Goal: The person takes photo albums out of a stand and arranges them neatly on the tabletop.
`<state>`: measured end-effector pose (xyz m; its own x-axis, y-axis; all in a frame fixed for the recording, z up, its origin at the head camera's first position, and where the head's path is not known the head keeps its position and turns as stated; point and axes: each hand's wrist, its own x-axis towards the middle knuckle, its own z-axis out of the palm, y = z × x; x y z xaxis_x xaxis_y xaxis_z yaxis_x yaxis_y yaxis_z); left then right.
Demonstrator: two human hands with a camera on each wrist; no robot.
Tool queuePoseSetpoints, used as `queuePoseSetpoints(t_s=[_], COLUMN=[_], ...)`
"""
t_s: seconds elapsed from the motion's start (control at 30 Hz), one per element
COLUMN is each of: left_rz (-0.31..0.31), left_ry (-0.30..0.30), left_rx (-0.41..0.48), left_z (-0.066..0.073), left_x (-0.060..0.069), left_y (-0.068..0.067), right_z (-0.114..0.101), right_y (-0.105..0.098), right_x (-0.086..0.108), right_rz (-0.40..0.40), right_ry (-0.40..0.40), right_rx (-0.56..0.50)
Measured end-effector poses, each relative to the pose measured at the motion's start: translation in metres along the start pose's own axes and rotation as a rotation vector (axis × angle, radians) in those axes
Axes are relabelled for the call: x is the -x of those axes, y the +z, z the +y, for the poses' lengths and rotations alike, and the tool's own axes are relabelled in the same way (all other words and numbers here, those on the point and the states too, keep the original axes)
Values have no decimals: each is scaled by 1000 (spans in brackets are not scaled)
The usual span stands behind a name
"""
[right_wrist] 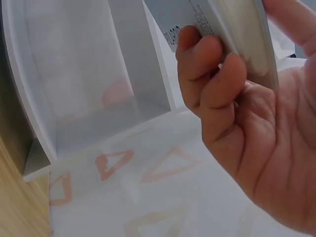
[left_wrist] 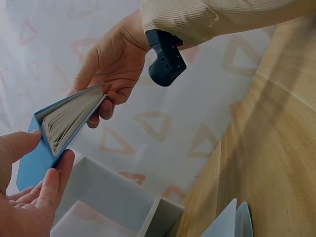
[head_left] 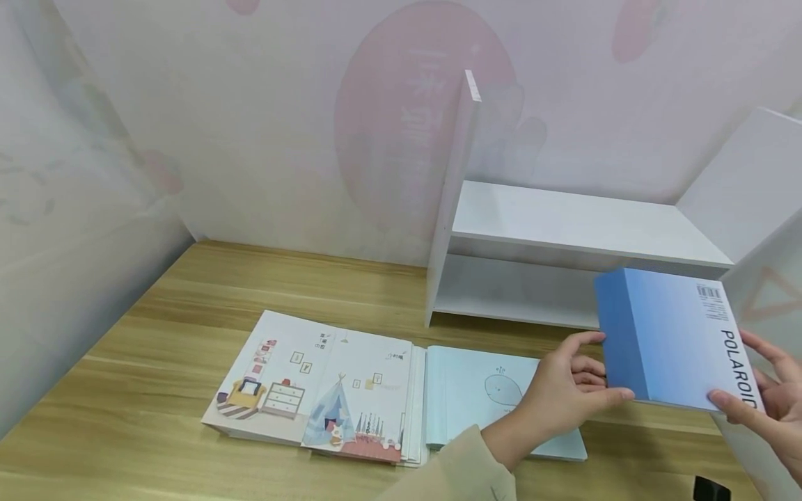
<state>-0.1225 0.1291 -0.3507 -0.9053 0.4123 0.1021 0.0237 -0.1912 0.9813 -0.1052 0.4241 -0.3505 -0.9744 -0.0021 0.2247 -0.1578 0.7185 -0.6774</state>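
Note:
Both hands hold a blue photo album [head_left: 679,341] marked POLAROID, raised in front of the white shelf at the right. My left hand [head_left: 564,386] pinches its spine side between thumb and fingers. At the opposite edge, my right hand [head_left: 777,410] grips the covers, thumb on one face and fingers curled on the other. In the left wrist view, the album [left_wrist: 30,168] is tilted and its pale page edges show between slightly spread covers. On the table lie a light-blue album [head_left: 457,390] with a whale drawing and, left of it, white illustrated albums [head_left: 319,348].
The two-level white shelf [head_left: 583,216] stands on the wooden table [head_left: 144,390] at the back right, its tall side panel [head_left: 454,167] upright. Patterned pale sheeting [head_left: 269,139] hangs behind. A small black object [head_left: 711,489] shows at the bottom right.

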Motion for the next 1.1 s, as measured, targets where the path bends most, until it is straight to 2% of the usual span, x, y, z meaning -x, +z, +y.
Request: queuePoseSetpoints(t_s=[0.13,0.17,0.43,0.57,0.67,0.8,1.1], left_rz=[14,17,18,32,42,60,101], left_ry=[-16,-20,-54,-78,-102,-138,-225], left_rx=[-25,-33,-29,-29,-37,-54,-88], left_z=[-3,-3,-7,-10,-12,-14,-22], left_x=[0,0,2,2,2,1,2], left_y=[2,3,4,4,4,6,9], right_z=[-12,-25,-9,-11,-14,-12,0], right_y=[0,1,-1,-2,-3,-3,3], right_x=[3,6,5,5,5,5,0], right_rz=[-15,-19,-78,-136,-171,-212,-327], right_ry=[22,24,13,0,23,48,71], right_rx=[-4,-12,18,-40,-81,-57,-102])
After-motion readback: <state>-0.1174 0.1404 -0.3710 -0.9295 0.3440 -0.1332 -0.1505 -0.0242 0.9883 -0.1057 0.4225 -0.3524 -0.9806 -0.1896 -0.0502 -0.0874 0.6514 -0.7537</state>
